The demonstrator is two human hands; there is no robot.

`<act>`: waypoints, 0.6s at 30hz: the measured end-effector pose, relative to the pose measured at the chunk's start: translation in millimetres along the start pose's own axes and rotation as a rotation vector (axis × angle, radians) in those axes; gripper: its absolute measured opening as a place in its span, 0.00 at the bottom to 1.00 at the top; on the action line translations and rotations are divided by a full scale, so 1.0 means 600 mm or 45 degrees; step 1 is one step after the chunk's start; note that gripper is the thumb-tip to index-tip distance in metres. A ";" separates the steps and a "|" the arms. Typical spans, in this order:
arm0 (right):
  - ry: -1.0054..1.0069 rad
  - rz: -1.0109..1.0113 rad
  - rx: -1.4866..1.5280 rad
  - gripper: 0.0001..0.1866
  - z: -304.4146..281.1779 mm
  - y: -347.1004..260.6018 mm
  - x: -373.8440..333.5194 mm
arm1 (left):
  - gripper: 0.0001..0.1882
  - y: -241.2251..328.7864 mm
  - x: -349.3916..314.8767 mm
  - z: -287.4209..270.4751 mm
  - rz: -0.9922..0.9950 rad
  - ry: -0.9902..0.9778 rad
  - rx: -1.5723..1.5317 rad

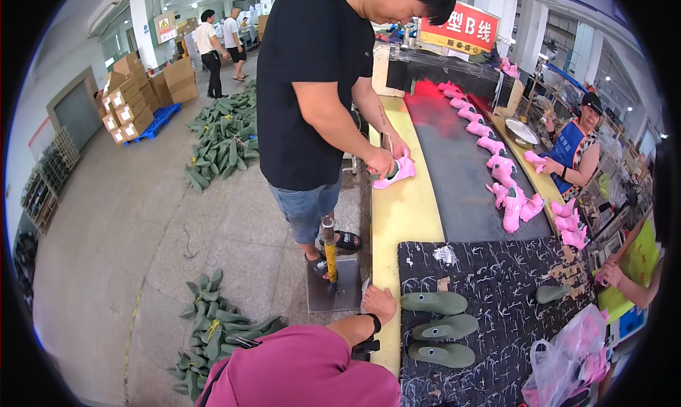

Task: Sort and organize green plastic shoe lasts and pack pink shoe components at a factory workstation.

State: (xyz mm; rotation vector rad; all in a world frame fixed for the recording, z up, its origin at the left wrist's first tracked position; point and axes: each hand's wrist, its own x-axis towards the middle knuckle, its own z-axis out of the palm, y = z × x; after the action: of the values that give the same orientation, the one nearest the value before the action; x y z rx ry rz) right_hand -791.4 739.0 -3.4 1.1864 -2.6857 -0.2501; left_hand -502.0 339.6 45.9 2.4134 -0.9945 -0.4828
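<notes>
Ahead of the left hand (379, 304) and to its right runs the dark belt (461, 173), with pink uppers (512, 212) strung along it. Farther up on the hand's own side stands a co-worker in a black shirt (312, 88), fitting one more pink upper (403, 171) over a green form. Just right of the hand spreads a black patterned mat (489, 276); beneath the hand passes the yellow ledge (408, 212). Off to its left, on the floor, lies a heap (220, 329) of green lasts. Well across the mat, nearer the lower edge, sits a clear bag (567, 354).

Closest of all are three green lasts: the far one (434, 303), the middle one (445, 327) and the near one (441, 354). They lie right of the hand in a row, long axes running crosswise, one end of each toward it. The far one's end is just beside the hand, seemingly apart. The left hand is the nearer; the right hand is out of view. The left fingers bend at the ledge's outer edge beside something pale; whether they grip it, I cannot tell.
</notes>
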 end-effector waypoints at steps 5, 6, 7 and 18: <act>0.336 0.030 0.001 0.51 0.169 0.021 -0.026 | 0.25 0.007 0.002 0.001 -0.024 -0.038 0.003; 0.403 0.026 -0.012 0.51 0.195 0.027 -0.027 | 0.25 0.008 0.000 -0.005 -0.028 -0.045 0.000; 0.472 0.019 -0.028 0.51 0.217 0.033 -0.027 | 0.25 0.010 -0.001 -0.011 -0.039 -0.064 0.003; -0.335 0.172 0.038 0.51 -0.180 -0.094 -0.006 | 0.23 -0.017 -0.010 -0.002 -0.009 0.040 0.001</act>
State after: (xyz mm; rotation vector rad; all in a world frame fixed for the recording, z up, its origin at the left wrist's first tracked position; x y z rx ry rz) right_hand -722.3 696.0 87.5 1.0387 -2.9910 -0.3697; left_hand -500.1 350.6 42.3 2.4185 -0.9732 -0.4463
